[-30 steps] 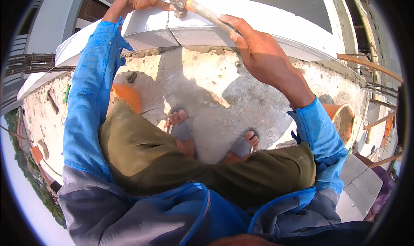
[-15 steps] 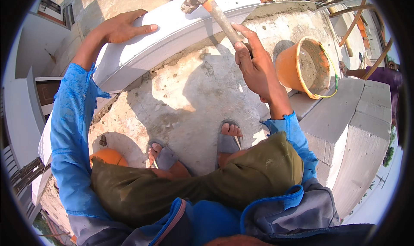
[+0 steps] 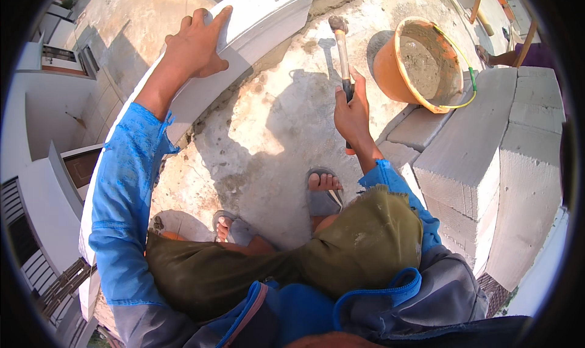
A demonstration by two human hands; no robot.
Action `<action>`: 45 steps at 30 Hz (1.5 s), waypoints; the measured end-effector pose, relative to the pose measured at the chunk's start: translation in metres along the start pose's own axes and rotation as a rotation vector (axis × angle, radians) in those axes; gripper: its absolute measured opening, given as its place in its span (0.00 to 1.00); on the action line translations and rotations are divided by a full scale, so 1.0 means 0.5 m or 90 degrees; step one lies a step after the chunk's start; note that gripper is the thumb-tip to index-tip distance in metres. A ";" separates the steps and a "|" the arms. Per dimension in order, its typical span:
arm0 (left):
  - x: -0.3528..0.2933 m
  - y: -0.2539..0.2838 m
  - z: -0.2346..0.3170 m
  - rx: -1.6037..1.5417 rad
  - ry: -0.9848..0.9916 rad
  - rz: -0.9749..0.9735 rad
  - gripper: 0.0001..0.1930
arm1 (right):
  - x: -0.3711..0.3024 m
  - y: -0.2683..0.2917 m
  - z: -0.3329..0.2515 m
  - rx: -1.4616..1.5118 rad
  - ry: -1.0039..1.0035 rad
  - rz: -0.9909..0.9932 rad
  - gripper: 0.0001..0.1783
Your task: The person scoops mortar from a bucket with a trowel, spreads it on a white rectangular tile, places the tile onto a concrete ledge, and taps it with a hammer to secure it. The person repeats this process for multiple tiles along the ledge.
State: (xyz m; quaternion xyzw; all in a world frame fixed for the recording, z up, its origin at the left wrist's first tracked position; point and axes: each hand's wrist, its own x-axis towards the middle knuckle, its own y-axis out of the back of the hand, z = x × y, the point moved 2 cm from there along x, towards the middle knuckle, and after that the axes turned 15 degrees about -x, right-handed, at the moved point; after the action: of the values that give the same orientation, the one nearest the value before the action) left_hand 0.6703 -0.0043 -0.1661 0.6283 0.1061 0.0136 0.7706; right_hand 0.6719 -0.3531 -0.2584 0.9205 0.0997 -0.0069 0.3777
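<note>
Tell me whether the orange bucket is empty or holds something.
Partly filled. The orange bucket stands upright on the concrete slab, and grey mortar-like material covers its bottom and smears its inner wall, well below the rim.

hammer point(image 3: 341, 55) drawn back, off the block point(image 3: 256, 25)

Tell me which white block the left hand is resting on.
The left hand lies flat on the long block at the ledge's far edge, top left. The other white blocks are stacked at right beside the orange bucket, untouched.
</note>
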 end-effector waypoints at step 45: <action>-0.015 0.009 -0.005 -0.053 -0.086 0.008 0.65 | 0.551 -0.211 -0.103 0.352 0.176 -0.034 0.20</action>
State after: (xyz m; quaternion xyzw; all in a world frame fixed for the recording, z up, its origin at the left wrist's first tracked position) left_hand 0.6630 -0.0019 -0.1611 0.5956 0.0492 -0.0200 0.8015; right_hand 0.9188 -0.1947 -0.3191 0.9777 0.1686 0.0813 0.0955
